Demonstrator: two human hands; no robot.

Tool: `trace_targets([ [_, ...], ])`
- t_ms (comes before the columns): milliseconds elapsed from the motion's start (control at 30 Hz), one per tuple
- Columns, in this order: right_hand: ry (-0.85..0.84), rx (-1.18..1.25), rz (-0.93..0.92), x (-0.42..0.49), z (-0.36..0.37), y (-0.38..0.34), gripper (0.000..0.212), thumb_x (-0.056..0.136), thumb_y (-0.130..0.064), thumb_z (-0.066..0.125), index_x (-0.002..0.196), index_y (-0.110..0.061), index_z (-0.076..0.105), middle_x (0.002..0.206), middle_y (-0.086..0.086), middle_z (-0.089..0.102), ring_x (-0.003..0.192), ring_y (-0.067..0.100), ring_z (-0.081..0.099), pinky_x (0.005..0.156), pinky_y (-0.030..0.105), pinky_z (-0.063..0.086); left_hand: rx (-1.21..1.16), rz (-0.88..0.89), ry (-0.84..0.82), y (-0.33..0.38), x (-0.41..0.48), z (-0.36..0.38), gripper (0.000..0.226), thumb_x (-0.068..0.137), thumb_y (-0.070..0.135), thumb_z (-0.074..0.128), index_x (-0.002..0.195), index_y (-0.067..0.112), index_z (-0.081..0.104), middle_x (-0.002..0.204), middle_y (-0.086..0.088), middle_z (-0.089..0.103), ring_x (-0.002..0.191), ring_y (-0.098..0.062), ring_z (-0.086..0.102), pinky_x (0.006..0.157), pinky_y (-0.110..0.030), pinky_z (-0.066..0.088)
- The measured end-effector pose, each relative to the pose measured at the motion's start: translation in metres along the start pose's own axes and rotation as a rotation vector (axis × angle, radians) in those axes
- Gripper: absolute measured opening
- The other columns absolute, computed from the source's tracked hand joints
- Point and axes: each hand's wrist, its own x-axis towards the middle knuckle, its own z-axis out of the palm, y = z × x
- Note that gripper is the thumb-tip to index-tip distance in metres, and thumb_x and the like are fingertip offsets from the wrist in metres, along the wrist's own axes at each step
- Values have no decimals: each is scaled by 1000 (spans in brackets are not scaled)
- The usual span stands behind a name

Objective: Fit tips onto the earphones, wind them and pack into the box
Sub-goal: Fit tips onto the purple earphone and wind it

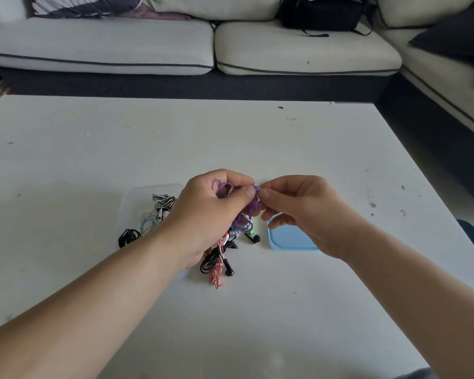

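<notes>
L hand [211, 212] grips wound purple earphones [253, 207], steadying bud | R hand [298, 212] pinches bud end, prob. seating tip | clear box [133, 203] just left of L hand, ready

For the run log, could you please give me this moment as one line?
left hand: holds purple earphones | right hand: pinches them too | pile: on table | lid: beside pile | box: open

White table [93, 160]: clear box [133, 199], blue lid [288, 240], tangled earphones [216, 265].
</notes>
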Motion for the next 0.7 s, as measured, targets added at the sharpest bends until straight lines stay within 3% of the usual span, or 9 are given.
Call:
trace_targets([
  [100,22,-16,34,2,-2,0,15,93,-17,73,98,-4,78,96,20,76,78,24,68,73,37,57,-113,-94,-55,0,2,0,11,97,8,68,102,10,78,90,-12,78,81,-23,73,84,-42,61],
  [267,23,-30,110,5,-10,-2,20,93,-20,74,101,-2,77,92,16,76,73,22,68,68,34,57,-114,-105,-24,-5,6,-1,18,91,-4,72,109,1,74,90,-12,78,85,-26,75,80,-41,64],
  [367,317,-36,129,16,-24,4,11,94,-13,69,94,-6,77,83,12,74,63,21,65,63,35,57,-160,-113,14,-6,9,-4,17,90,-7,72,106,-2,73,95,-17,78,84,-27,76,68,-30,62],
  [467,508,-313,128,29,-35,21,15,89,-13,60,86,-10,74,77,9,74,57,18,63,59,38,57,-181,-103,21,-8,11,-3,18,89,-7,73,106,-1,73,99,-19,78,85,-29,76,69,-30,63],
  [567,454,-563,129,37,-33,37,16,90,-15,57,82,-9,70,72,12,70,58,24,61,56,35,54,-157,-96,9,-11,12,-2,19,88,-7,74,106,0,74,94,-19,78,85,-28,76,74,-32,64],
  [633,412,-657,130,41,-28,44,14,90,-13,58,83,-9,69,69,4,67,59,21,59,52,24,46,-152,-96,1,-12,12,-3,20,88,-8,73,106,0,74,95,-18,79,86,-27,76,73,-30,63],
  [700,371,-716,107,47,-22,49,12,92,-15,61,90,-16,72,76,-2,67,65,20,60,57,25,47,-151,-100,-4,-12,13,-4,23,89,-10,71,109,1,74,98,-17,79,89,-28,77,73,-28,62],
])
